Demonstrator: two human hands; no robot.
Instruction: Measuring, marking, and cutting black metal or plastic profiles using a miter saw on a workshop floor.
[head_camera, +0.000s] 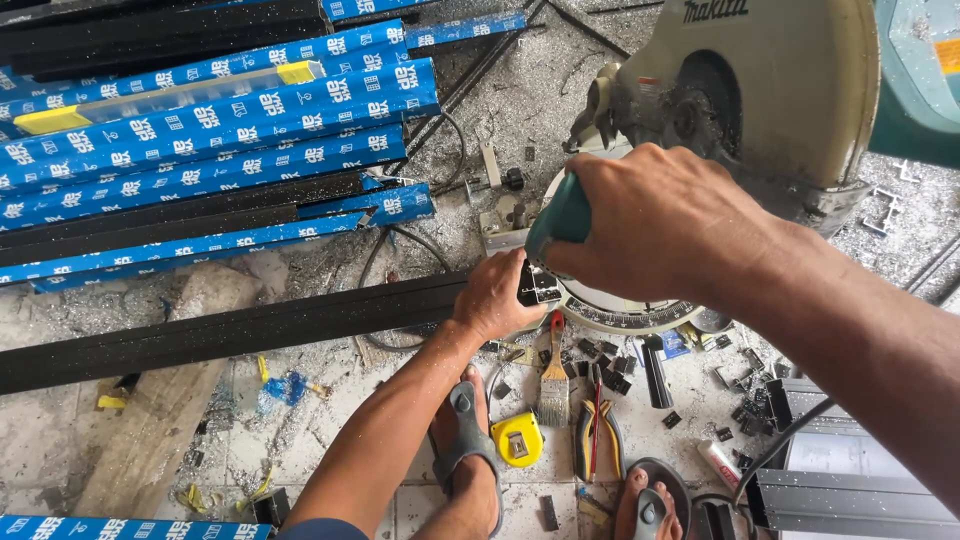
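Now I see right hand (655, 215) wrapped shut on teal saw handle (560, 220) of mitre saw (740, 90); left hand (497, 297) fingers closed, pressing long black profile (230, 330) at saw base, profile lying across floor (330, 420); brush (553, 380), yellow tape measure (517, 438) just below.

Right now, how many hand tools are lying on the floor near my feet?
3: a paintbrush, a yellow tape measure left of it, and pliers right of it. Scrap may hide others.
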